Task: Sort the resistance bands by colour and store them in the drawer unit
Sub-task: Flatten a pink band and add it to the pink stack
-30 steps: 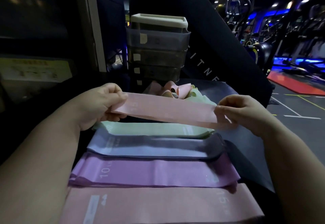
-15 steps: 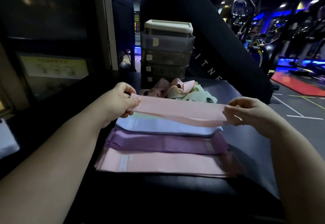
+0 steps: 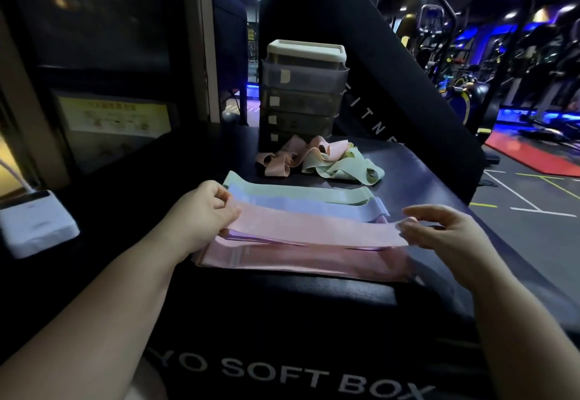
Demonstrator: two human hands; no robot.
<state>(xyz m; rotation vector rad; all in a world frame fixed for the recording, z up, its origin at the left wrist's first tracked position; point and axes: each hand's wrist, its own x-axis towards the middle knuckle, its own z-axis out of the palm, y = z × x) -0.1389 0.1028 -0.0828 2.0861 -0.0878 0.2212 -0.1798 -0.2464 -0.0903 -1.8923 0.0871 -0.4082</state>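
A: Pink band (image 3: 314,230) hangs low over the sorted row on the soft box (image 3: 282,305). Left hand (image 3: 207,211) pinches its left end.
B: Right hand (image 3: 445,230)?
A: Fingers loose and spread, barely at the other end. Risk: w/ one end free it lands skewed, off the pink stack (image 3: 314,260), mixing colours.

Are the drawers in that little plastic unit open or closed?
Closed. The drawer unit has its fronts stacked in line, and none is pulled out.
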